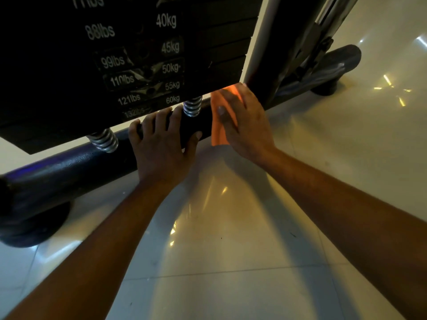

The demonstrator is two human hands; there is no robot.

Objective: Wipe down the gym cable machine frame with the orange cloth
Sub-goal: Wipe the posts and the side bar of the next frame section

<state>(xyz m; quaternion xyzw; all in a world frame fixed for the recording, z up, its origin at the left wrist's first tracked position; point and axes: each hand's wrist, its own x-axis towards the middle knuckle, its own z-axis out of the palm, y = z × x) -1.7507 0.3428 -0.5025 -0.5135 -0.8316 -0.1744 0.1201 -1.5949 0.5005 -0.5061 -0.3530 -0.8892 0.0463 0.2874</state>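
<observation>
Head view: right hand (pixel 245 121) presses the orange cloth (pixel 218 130) flat-fingered against the frame's base tube (pixel 69 167), while left hand (pixel 161 144) apparently wraps the tube beneath the weight stack (pixel 115 54).

Weight stack (pixel 129 65) labels: 88lbs/40kg, 45kg, 99lbs/50kg, 110lbs/55kg, 121lbs/60kg, faint 132lbs.
</observation>
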